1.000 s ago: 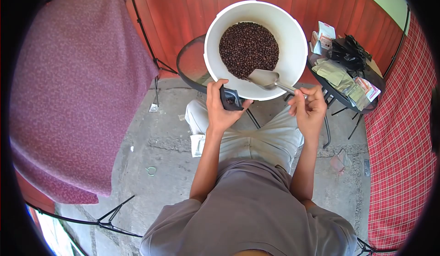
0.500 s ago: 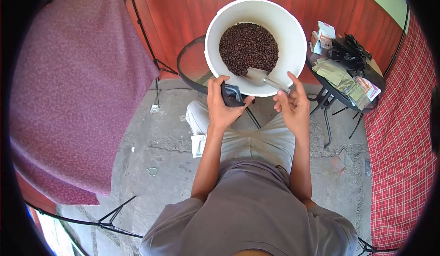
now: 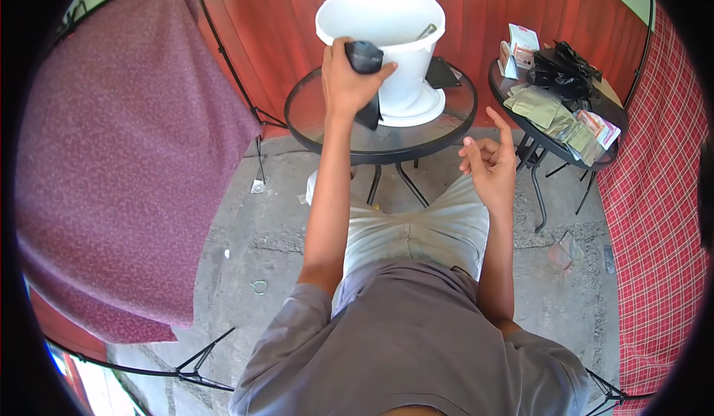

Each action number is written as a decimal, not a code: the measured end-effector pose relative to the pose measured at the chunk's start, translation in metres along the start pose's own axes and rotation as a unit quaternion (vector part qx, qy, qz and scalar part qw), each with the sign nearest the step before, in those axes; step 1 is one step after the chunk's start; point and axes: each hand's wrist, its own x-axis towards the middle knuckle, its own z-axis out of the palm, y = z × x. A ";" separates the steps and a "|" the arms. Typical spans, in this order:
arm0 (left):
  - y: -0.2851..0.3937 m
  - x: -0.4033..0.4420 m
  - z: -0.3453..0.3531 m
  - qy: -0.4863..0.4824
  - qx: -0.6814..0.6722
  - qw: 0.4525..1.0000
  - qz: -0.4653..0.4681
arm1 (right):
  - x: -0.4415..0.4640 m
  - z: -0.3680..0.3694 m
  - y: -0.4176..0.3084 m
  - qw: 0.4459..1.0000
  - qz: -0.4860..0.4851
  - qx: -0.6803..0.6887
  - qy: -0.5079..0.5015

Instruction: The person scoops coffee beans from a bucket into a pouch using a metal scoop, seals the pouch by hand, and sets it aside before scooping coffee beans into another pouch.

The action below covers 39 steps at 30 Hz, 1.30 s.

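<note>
A white bucket stands upright on the round glass table, with a white lid-like disc under its base. Inside, the metal handle of a scoop leans on the far right wall; the bucket's contents are hidden. My left hand is closed around a black pouch-like thing in front of the bucket's near side. Its lower part shows below my fingers. My right hand is off to the right, away from the bucket, index finger extended, other fingers loosely bent, holding nothing.
Behind the bucket on the right lies a flat black item. A second table at right carries black plastic bags, olive packets and a printed white box. Thin black stand legs rest on the floor.
The bucket, earlier tipped toward me showing dark roasted beans, is now upright on the table. My right hand has let go of the scoop and moved right. My left hand moved up with the pouch.
</note>
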 end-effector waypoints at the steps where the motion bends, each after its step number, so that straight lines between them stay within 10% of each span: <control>1: -0.005 0.009 0.007 -0.006 -0.002 1.000 0.005 | 0.000 0.000 0.001 1.000 0.002 0.001 -0.001; 24: 0.032 0.071 0.105 0.015 0.141 0.972 -0.189 | 0.004 -0.006 0.003 1.000 0.016 0.014 0.018; 39: 0.072 -0.014 0.049 0.002 -0.131 0.988 -0.084 | 0.000 0.017 0.028 0.993 -0.096 -0.068 -0.011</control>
